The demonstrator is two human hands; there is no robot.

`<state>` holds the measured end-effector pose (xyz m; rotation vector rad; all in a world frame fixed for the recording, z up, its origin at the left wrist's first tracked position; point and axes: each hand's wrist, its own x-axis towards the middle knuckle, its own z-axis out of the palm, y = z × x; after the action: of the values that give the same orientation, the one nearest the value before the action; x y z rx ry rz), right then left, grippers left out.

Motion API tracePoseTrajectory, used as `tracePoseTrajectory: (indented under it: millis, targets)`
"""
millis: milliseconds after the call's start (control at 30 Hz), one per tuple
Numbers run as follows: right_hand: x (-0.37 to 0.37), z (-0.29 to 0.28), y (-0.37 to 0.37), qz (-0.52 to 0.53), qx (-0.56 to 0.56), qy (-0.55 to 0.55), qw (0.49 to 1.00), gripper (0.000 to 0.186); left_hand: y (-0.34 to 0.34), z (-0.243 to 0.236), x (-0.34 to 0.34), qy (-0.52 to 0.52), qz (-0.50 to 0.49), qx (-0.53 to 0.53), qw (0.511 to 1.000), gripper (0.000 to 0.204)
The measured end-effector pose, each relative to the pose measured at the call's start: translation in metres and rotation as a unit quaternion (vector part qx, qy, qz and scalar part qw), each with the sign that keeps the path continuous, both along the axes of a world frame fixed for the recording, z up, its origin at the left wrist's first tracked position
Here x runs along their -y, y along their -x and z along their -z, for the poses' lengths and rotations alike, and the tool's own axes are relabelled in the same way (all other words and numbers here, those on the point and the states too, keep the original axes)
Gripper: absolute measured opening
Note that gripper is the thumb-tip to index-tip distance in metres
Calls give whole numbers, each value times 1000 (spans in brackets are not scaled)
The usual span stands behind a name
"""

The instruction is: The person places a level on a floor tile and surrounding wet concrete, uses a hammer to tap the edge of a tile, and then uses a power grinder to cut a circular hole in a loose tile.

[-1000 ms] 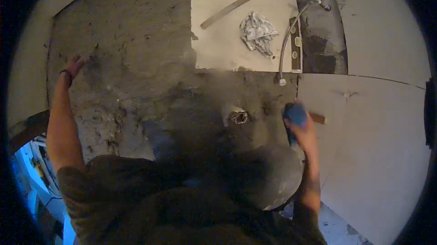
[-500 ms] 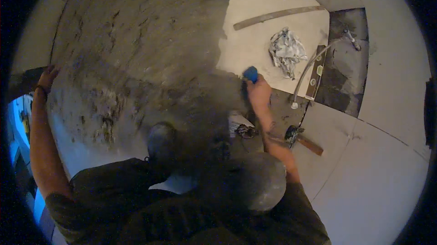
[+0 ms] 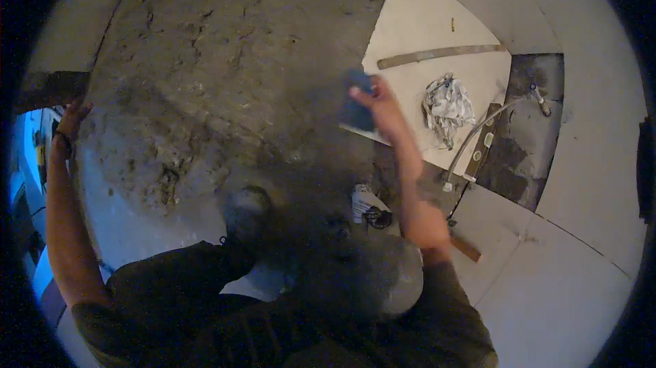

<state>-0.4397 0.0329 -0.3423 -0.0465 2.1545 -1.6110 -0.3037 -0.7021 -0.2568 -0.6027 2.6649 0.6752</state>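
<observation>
My right hand [image 3: 375, 106] grips a blue block-like tool [image 3: 357, 88], perhaps a sponge, blurred over the rough grey mortar surface [image 3: 239, 47] at its border with a white panel [image 3: 417, 19]. My left hand [image 3: 72, 118] is open at the left edge of the mortar, fingers reaching onto the surface near a dark gap. A crumpled sheet of paper or foil [image 3: 447, 108] lies on the white panel, right of my right hand. Beside it are a spirit level [image 3: 483, 149] and a flexible grey hose [image 3: 469, 141] with a metal fitting [image 3: 543, 105].
A wooden strip [image 3: 437, 55] lies across the white panel. Pale tiles [image 3: 560, 279] surround a dark recess [image 3: 523, 163] at the right. A small hole with crumpled stuffing [image 3: 372, 209] is below my right hand, and a brown wooden handle [image 3: 466, 248] lies on the tiles.
My right hand has moved up and leftward with the blue tool, from near the tiles to the mortar's border. My left hand has stayed at the left edge. The view has turned.
</observation>
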Motion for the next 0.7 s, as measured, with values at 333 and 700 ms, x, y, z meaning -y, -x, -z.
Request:
tracePoseTrajectory:
  millis: [333, 700]
  targets:
    - [-60, 42, 54, 114, 95, -28, 989, 29, -35, 9, 44, 112, -34, 29, 993, 57]
    - [-46, 86, 42, 6, -162, -186, 969, 20, -16, -15, -27, -32, -57, 31, 997, 58]
